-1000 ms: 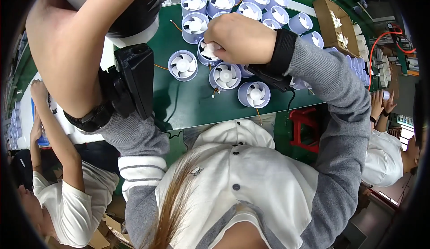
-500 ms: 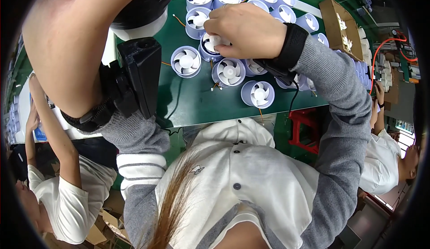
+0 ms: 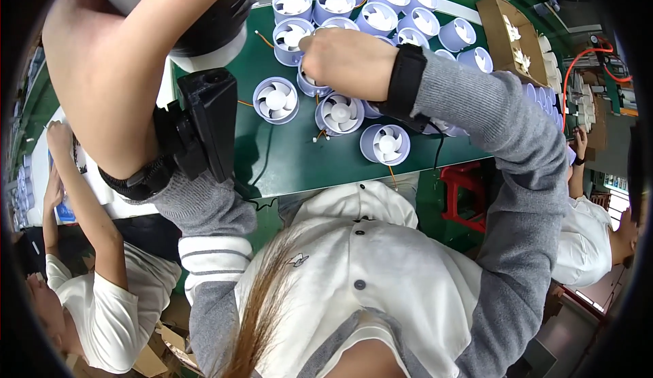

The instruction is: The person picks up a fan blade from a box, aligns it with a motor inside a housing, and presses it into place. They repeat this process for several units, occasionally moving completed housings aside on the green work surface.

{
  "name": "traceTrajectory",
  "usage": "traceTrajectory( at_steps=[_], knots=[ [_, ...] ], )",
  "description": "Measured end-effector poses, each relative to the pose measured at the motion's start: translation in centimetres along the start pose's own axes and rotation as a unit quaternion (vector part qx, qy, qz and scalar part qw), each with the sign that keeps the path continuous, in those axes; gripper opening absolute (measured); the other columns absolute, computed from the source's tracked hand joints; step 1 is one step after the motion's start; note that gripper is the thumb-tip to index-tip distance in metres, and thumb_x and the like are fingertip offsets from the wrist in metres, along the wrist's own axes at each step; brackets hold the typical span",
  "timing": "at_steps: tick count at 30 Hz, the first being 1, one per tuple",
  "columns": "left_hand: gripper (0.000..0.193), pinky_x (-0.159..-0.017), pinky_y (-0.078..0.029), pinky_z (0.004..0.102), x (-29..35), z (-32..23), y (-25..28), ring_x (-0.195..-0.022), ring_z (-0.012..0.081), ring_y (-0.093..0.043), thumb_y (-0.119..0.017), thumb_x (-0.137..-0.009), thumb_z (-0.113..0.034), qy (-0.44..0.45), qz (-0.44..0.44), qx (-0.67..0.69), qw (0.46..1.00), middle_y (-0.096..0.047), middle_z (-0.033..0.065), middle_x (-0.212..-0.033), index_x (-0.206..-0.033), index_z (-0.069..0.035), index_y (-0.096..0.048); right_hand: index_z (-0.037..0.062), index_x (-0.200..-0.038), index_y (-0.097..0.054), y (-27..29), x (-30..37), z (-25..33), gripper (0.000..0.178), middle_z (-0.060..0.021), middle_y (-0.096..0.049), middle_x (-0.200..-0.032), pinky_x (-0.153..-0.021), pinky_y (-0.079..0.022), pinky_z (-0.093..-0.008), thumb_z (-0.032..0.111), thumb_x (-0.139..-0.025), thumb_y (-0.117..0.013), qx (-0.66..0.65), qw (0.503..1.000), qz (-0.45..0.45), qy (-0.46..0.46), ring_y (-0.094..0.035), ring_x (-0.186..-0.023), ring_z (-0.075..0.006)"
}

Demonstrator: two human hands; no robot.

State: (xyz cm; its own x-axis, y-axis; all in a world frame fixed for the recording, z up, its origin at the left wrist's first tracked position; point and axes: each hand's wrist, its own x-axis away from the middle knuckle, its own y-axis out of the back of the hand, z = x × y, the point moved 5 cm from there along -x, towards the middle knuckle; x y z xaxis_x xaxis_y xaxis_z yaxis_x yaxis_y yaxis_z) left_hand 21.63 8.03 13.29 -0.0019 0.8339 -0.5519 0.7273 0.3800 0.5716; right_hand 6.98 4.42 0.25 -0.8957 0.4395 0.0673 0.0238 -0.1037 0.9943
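My right hand [image 3: 348, 63] is over the cluster of small fans on the green table, fingers curled downward. Its fingertips are hidden behind the back of the hand, above a fan housing [image 3: 314, 90] that the hand partly covers. Close by stand a fan [image 3: 275, 100] to the left, another fan [image 3: 340, 112] just nearer, and a tilted fan [image 3: 388, 144] near the front edge. Each has a pale lavender round housing and a white bladed wheel; short coloured wires show on some. My left forearm [image 3: 170, 21] reaches out past the upper edge, so that hand is out of sight.
A black-wrapped container with a white base [image 3: 212, 51] stands beyond my left arm. The cardboard box [image 3: 495, 34] at the back right holds white fan wheels. A red stool [image 3: 464, 198] is under the table's edge. Co-workers sit at left and right.
My right hand has shifted slightly left and rolled over, so its thumb and fingers, visible before at the fan's wheel, are now tucked out of sight. The view has shifted a little.
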Motion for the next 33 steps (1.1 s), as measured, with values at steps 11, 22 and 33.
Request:
traceTrajectory(
  at_steps=[11,22,33],
  knots=[
    [0.041,-0.090,-0.047,0.0303,-0.7,1.6,1.2,-0.095,0.0220,-0.064,-0.076,-0.076,-0.015,-0.050,-0.047,0.103,0.992,-0.066,0.0162,-0.103,-0.107,0.005,-0.059,-0.0022,-0.085,-0.064,9.6,22.2,-16.7,0.012,-0.0084,-0.062,-0.070,-0.062,-0.050,-0.0281,0.009,-0.079,-0.062,-0.042,0.940,-0.084,-0.329,-0.061,-0.064,-0.0150],
    [0.049,-0.095,-0.044,0.0326,0.0,2.3,1.2,-0.101,0.0241,-0.062,-0.075,-0.074,-0.015,-0.036,-0.050,0.121,0.991,-0.064,0.0187,-0.109,-0.114,0.006,-0.054,0.0082,-0.094,-0.071,-1.3,39.6,-33.0,0.033,-0.0120,-0.070,-0.090,-0.075,-0.052,-0.0356,0.021,-0.064,-0.076,-0.040,0.792,0.114,-0.599,-0.066,-0.085,-0.0256],
    [0.050,-0.094,-0.045,0.0329,-0.1,3.0,1.4,-0.101,0.0231,-0.062,-0.074,-0.075,-0.017,-0.020,-0.045,0.116,0.992,-0.063,0.0182,-0.110,-0.114,0.006,-0.055,0.0083,-0.099,-0.068,-2.6,38.1,-34.8,0.046,-0.0141,-0.068,-0.097,-0.078,-0.051,-0.0372,0.013,-0.055,-0.080,0.012,0.752,0.128,-0.647,-0.064,-0.089,-0.0298]
  ],
)
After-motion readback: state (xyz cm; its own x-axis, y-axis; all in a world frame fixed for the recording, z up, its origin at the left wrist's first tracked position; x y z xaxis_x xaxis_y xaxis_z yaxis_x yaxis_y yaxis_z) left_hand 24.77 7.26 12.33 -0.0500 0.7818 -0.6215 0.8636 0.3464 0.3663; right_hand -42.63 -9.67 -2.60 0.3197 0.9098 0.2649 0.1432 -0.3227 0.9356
